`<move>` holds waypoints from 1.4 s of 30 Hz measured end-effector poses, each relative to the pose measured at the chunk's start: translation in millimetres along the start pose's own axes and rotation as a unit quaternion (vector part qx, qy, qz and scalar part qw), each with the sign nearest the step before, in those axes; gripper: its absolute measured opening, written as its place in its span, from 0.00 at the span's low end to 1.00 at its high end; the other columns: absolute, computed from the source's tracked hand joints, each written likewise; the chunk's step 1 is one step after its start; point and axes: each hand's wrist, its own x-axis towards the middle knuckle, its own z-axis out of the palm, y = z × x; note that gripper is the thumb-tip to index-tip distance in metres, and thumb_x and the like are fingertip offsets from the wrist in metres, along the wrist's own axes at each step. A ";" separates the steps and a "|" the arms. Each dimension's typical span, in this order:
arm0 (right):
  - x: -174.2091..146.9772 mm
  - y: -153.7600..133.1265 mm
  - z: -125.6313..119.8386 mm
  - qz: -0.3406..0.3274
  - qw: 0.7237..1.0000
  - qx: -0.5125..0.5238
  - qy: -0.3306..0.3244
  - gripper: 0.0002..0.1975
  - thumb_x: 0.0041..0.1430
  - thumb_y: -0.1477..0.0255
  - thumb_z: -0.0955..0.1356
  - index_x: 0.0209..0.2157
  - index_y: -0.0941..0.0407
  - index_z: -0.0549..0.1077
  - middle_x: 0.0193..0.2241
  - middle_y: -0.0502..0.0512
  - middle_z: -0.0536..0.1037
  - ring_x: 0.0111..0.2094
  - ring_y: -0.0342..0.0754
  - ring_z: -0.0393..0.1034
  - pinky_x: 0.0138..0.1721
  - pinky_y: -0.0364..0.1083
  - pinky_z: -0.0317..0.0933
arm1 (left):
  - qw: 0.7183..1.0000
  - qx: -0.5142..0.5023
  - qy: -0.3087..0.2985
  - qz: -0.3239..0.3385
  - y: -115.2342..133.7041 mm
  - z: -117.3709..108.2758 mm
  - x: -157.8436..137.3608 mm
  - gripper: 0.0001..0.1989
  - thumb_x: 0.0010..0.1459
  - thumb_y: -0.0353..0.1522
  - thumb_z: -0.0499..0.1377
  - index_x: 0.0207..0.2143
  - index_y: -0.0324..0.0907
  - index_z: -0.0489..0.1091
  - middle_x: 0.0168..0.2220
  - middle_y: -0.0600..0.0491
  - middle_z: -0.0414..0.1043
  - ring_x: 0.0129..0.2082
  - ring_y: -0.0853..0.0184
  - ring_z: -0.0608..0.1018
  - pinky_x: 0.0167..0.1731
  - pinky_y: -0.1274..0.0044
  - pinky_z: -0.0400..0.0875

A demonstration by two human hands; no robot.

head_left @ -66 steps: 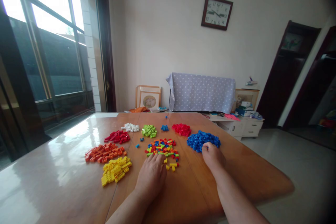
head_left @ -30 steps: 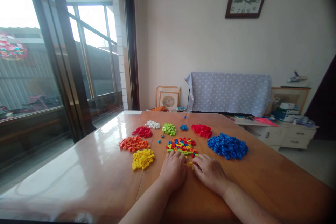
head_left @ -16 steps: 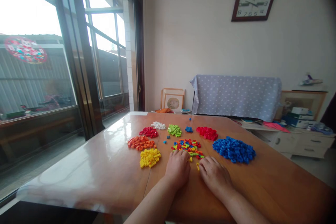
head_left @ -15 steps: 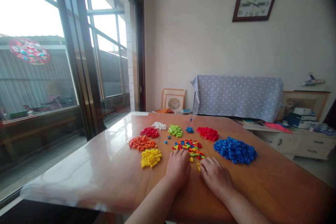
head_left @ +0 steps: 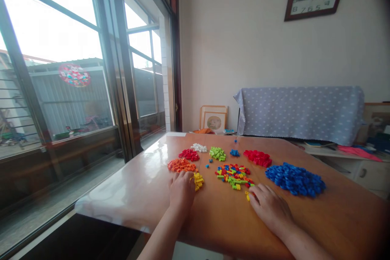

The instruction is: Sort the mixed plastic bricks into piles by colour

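My left hand point(head_left: 182, 190) reaches over the left side of the table, at the near edge of the yellow brick pile point(head_left: 198, 181) and just in front of the orange brick pile point(head_left: 182, 165). Its fingers are curled and point away from me; whatever is in them is hidden. My right hand point(head_left: 270, 204) rests low over the table, fingers bent together, with a small yellow toy brick point(head_left: 247, 196) at its fingertips. Between the hands, a little farther off, lies a mixed pile of bricks point(head_left: 234, 174) in red, green, blue, orange and yellow.
Sorted piles stand around: dark pink bricks point(head_left: 189, 154), white bricks point(head_left: 199, 147), light green bricks point(head_left: 217, 154), a few blue bricks point(head_left: 234, 153), red bricks point(head_left: 257, 158) and a large blue heap point(head_left: 295, 179). A glass window point(head_left: 73, 89) runs along the left.
My left hand has moved left from the mixed pile to the yellow pile. My right hand stays by the mixed pile with the yellow brick. The view has turned slightly left.
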 end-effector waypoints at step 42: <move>8.7 1.9 -10.3 0.046 0.988 0.116 -0.089 0.10 0.65 0.69 0.63 0.35 0.50 0.77 0.36 0.51 0.82 0.38 0.48 0.75 0.33 0.43 0.51 | 0.969 -0.094 -0.190 0.125 146.5 79.3 -11.8 0.12 0.63 0.34 0.51 0.40 0.46 0.74 0.45 0.48 0.75 0.47 0.58 0.72 0.45 0.70 0.63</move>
